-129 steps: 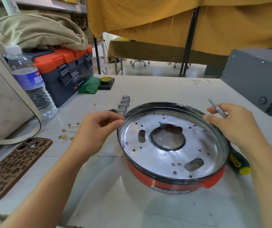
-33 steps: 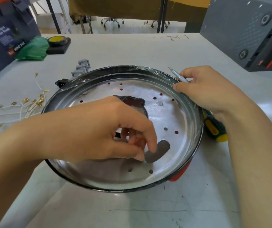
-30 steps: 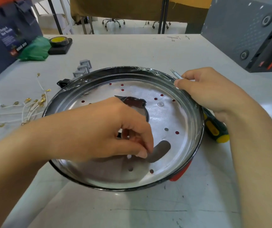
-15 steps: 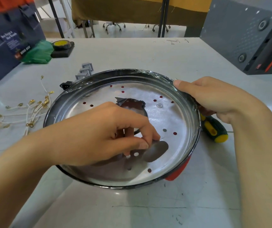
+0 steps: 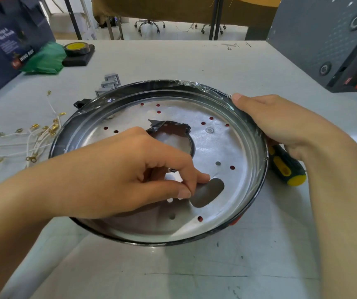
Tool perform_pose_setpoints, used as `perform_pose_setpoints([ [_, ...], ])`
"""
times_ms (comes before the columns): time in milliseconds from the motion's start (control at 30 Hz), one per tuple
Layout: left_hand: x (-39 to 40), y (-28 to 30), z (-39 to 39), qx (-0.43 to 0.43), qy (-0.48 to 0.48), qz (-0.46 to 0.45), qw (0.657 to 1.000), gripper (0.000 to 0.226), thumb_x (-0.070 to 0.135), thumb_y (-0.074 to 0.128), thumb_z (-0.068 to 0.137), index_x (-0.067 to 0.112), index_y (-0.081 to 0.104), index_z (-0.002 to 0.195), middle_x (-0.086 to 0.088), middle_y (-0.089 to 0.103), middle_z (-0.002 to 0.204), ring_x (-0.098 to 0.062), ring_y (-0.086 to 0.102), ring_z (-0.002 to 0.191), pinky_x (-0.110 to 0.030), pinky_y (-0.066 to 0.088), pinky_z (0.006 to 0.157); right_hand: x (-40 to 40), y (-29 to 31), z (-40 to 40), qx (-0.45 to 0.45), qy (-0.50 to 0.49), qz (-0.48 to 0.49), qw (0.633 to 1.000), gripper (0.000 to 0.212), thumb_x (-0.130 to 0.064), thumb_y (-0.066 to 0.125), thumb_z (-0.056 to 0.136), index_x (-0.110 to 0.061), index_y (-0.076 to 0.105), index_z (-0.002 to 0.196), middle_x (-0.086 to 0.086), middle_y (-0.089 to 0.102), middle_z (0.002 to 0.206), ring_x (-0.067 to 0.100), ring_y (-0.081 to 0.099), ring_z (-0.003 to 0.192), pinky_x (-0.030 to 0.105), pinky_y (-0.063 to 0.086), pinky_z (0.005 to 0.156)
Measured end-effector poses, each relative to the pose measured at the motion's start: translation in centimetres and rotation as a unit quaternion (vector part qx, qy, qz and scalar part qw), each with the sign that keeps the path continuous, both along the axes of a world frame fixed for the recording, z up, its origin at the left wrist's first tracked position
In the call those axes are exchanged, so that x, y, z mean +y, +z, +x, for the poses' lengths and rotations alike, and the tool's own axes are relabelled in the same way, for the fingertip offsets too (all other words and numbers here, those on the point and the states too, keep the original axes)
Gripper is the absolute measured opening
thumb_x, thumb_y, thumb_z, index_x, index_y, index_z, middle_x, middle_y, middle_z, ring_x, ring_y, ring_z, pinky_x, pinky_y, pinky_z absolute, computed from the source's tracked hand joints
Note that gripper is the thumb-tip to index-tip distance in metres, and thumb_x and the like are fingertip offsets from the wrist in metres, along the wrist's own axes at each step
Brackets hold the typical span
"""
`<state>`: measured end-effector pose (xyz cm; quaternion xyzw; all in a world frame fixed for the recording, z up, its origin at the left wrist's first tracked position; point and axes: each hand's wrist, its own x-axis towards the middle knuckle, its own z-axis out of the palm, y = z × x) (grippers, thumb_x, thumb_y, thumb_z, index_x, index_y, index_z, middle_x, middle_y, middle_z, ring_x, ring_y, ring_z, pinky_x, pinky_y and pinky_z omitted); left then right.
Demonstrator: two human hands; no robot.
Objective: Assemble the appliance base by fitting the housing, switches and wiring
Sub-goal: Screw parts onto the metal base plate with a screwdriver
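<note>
Two hands on round housing (image 5: 233, 147).
L hand (image 5: 134, 175) inside, pinching a small white part (image 5: 174, 176) near oblong cutout; R hand (image 5: 281, 119) gripping far-right rim, screwdriver (image 5: 285, 167) beside it.

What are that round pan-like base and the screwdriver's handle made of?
The appliance base looks like thin stamped sheet metal, likely aluminium or steel: silvery, softly reflective, with punched holes. Its dark rim has crinkly clear film. The screwdriver handle looks like moulded plastic or rubber, matte dark green with yellow patches.
</note>
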<state>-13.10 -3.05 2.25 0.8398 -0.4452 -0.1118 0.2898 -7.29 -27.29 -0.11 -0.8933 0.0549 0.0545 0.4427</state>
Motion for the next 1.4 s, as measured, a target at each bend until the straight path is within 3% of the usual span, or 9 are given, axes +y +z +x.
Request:
perform_pose_setpoints([
  [100,-0.2,0.1,-0.1,0.004,0.011,0.004,1.000,0.016,0.039,0.061,0.086,0.025,0.068,0.082,0.033,0.064,0.106,-0.011,0.051,0.044,-0.028,0.049,0.052,0.1,0.0,0.0,-0.015,-0.002,0.008,1.000,0.046,-0.056,0.043,0.093,-0.023,0.073,0.084,-0.016,0.071,0.068,-0.005,0.062,0.056,0.019,0.039,0.062],
  [300,-1.2,0.1,-0.4,0.040,0.113,0.048,0.992,0.039,0.055,0.044,0.066,0.029,0.070,0.080,0.004,0.074,0.096,0.015,0.049,0.057,-0.017,0.036,0.067,0.5,0.0,0.0,-0.032,-0.009,0.005,0.999,0.058,-0.056,0.043,0.092,-0.004,0.069,0.099,0.013,0.072,0.094,0.029,0.067,0.088,0.033,0.048,0.087],
  [400,-1.2,0.0,-0.4,0.038,0.118,0.056,0.991,0.040,0.056,0.044,0.067,0.029,0.071,0.081,0.004,0.073,0.096,0.013,0.049,0.058,-0.017,0.036,0.068,0.7,0.0,-0.1,-0.034,-0.010,0.003,0.999,0.061,-0.056,0.044,0.092,0.001,0.065,0.102,0.019,0.069,0.100,0.034,0.066,0.090,0.036,0.048,0.090],
  [600,-0.9,-0.7,0.0,0.018,0.110,0.040,0.993,0.033,0.057,0.047,0.071,0.034,0.069,0.079,0.007,0.073,0.094,0.011,0.049,0.058,-0.018,0.037,0.066,1.1,0.2,-0.2,-0.039,-0.007,-0.021,0.999,0.067,-0.056,0.043,0.093,0.007,0.056,0.111,0.029,0.059,0.110,0.031,0.054,0.070,0.045,0.047,0.092],
  [700,-0.7,-1.2,0.3,0.002,0.100,0.043,0.994,0.029,0.056,0.050,0.075,0.034,0.069,0.079,0.007,0.073,0.093,0.008,0.050,0.059,-0.018,0.038,0.064,1.1,0.1,-0.1,-0.043,-0.013,-0.025,0.999,0.067,-0.055,0.043,0.093,0.008,0.056,0.111,0.029,0.059,0.110,0.022,0.051,0.070,0.041,0.050,0.083],
  [800,-0.6,-1.7,0.6,-0.016,0.095,0.040,0.995,0.026,0.055,0.051,0.077,0.036,0.068,0.081,0.008,0.073,0.093,0.008,0.050,0.060,-0.018,0.037,0.063,1.1,0.1,0.0,-0.051,-0.012,-0.024,0.998,0.068,-0.054,0.044,0.093,0.011,0.054,0.110,0.032,0.057,0.110,0.023,0.048,0.069,0.035,0.043,0.072],
  [1000,-0.8,-0.4,0.3,-0.048,-0.007,0.018,0.999,0.008,0.037,0.061,0.087,0.032,0.067,0.084,0.021,0.066,0.107,-0.004,0.058,0.062,-0.011,0.040,0.058,1.1,0.0,0.1,-0.064,-0.011,-0.030,0.997,0.067,-0.053,0.046,0.092,0.013,0.055,0.105,0.035,0.057,0.104,0.023,0.047,0.068,0.034,0.039,0.069],
  [1233,-1.6,-0.1,0.1,-0.063,-0.037,0.006,0.997,0.008,0.027,0.067,0.081,0.027,0.074,0.083,0.010,0.065,0.079,0.002,0.054,0.066,-0.009,0.038,0.062,1.0,0.0,0.1,-0.062,-0.009,-0.031,0.998,0.067,-0.053,0.046,0.092,0.012,0.055,0.105,0.034,0.057,0.103,0.023,0.048,0.068,0.034,0.040,0.071],
  [1400,-1.7,-0.5,0.0,-0.036,-0.025,-0.016,0.999,0.010,0.024,0.074,0.077,0.027,0.066,0.081,0.011,0.063,0.068,-0.007,0.059,0.062,-0.022,0.047,0.055,1.1,0.2,0.1,-0.052,-0.006,-0.037,0.998,0.067,-0.053,0.045,0.092,0.011,0.055,0.107,0.032,0.057,0.106,0.023,0.049,0.069,0.043,0.049,0.078],
])
